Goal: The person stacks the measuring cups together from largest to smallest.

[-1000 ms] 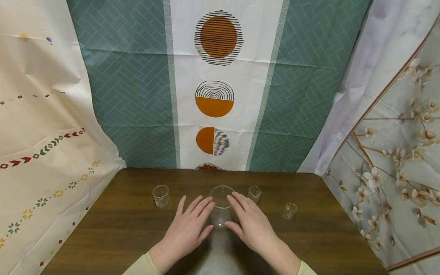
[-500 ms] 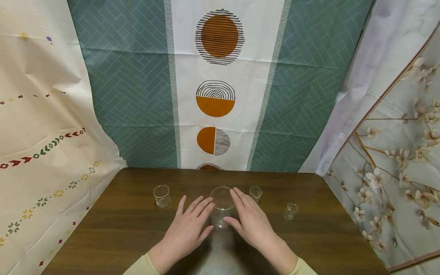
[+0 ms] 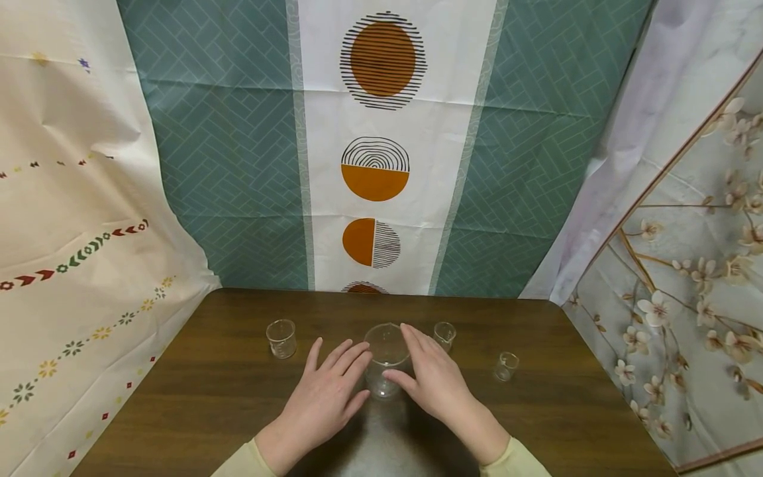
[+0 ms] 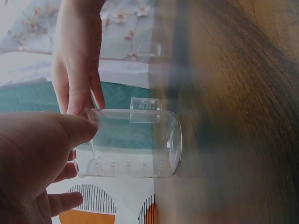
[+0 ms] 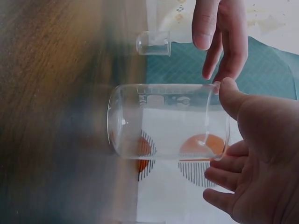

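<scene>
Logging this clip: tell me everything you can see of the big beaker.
The beaker looks like clear glass: straight wall, rounded base edge, and a round rim whose spout points away from the person. A printed scale runs up the wall, its top mark apparently 500. It looks empty and stands upright on the table, between the left hand and right hand. Both are close to its rim; actual contact is hard to tell.

Large beaker (image 3: 381, 375) partly hidden by right hand (image 3: 440, 382), both sleeves (image 3: 515, 462) cut off at lower edge
</scene>
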Demonstrator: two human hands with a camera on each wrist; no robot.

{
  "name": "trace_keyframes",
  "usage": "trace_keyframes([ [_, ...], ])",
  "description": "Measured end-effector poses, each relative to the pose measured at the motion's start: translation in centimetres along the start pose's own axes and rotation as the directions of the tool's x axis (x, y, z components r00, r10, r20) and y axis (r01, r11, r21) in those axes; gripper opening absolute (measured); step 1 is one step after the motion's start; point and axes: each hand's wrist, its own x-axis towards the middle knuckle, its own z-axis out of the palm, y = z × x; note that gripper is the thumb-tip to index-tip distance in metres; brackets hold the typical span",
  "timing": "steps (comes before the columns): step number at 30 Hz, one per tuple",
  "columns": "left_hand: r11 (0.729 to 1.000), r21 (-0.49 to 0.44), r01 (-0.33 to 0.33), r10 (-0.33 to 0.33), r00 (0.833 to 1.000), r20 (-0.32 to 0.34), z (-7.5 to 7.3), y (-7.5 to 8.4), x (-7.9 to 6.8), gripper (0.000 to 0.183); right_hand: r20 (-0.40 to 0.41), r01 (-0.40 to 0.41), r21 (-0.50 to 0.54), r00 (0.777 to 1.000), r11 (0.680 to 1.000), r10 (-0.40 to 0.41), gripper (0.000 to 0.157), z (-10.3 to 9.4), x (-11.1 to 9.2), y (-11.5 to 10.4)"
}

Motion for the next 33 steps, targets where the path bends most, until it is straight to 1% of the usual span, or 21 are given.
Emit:
trace_keyframes([
  [5,1.000,-0.008,-0.002,0.002,1.000,-0.009,-0.1,0.0,-0.1,0.060,0.066,-0.091,0.099,0.994,0.991,0.085,0.093,0.3,0.3,0.3],
  [10,1.000,-0.007,-0.001,0.001,1.000,-0.021,0.0,-0.1,-0.2,0.060,0.131,-0.180,0.210,0.979,0.961,0.155,0.097,0.4,0.7,0.5],
  [14,1.000,-0.018,-0.003,0.003,1.000,-0.021,0.0,-0.2,-0.3,0.060,0.142,-0.200,0.259,0.975,0.945,0.168,0.098,0.4,0.8,0.5],
  [17,1.000,-0.020,0.000,0.000,1.000,-0.014,0.1,-0.2,-0.4,0.060,0.139,-0.202,0.288,0.976,0.936,0.167,0.098,0.6,1.0,0.6],
  [20,1.000,-0.017,0.004,-0.004,1.000,-0.008,0.1,-0.3,-0.5,0.060,0.144,-0.208,0.307,0.975,0.929,0.170,0.098,0.8,1.1,0.6],
  [26,1.000,-0.013,-0.003,0.003,1.000,-0.030,0.1,-0.3,-0.6,0.060,0.158,-0.218,0.340,0.972,0.915,0.174,0.100,1.2,1.4,0.7],
  [29,1.000,-0.016,-0.003,0.002,1.000,-0.030,0.1,-0.3,-0.6,0.060,0.156,-0.219,0.354,0.972,0.909,0.174,0.101,1.4,1.5,0.8],
  [33,0.999,-0.036,0.004,-0.005,1.000,-0.028,0.0,-0.3,-0.5,0.061,0.155,-0.218,0.380,0.973,0.899,0.170,0.102,1.6,1.6,0.8],
])
